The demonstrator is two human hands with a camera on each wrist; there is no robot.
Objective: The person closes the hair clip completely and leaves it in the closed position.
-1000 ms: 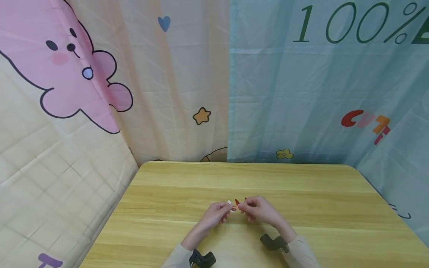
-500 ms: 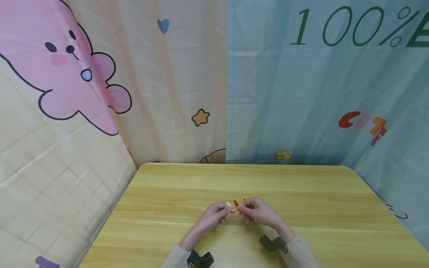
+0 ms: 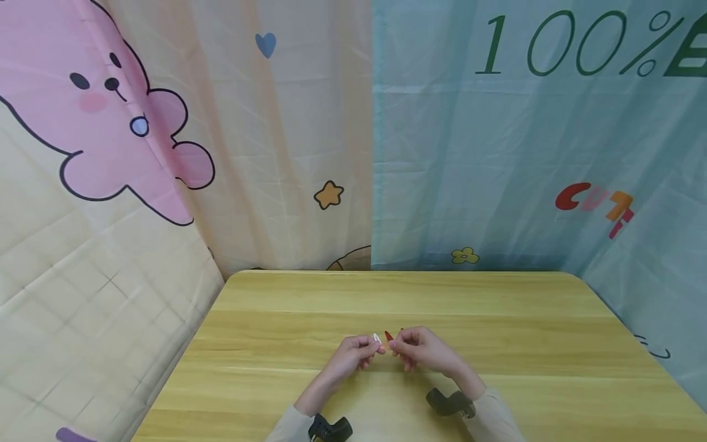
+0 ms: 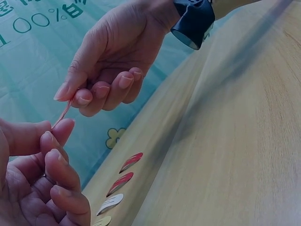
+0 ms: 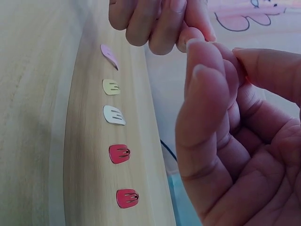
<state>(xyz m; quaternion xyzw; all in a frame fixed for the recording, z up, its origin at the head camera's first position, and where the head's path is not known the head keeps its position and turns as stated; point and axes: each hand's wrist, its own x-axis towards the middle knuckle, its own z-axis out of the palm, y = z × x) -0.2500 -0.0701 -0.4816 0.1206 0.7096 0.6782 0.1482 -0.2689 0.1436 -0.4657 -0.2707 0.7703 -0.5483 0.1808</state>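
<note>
Both hands come together above the table, pinching a thin orange hair clip (image 4: 63, 113) between them, seen edge-on in the left wrist view. My left hand (image 3: 350, 356) grips one end between thumb and index finger. The other end is pinched by the thumb and index finger of my right hand (image 3: 425, 351). Fingers hide most of the clip in the right wrist view. On the table under the hands lies a row of snap hair clips: pink (image 5: 109, 55), yellow (image 5: 111, 87), white (image 5: 114, 115), red (image 5: 119, 154) and another red clip (image 5: 127, 198).
The wooden table (image 3: 276, 313) spreads around the hands, its far edge against hanging curtains. A patterned cream curtain (image 3: 298, 123) hangs at the left and a blue one (image 3: 469, 135) at the right. Each wrist wears a dark camera mount (image 3: 331, 428).
The head view has shifted slightly. Both hands keep nearly the same place and the same pinch on the orange hair clip.
</note>
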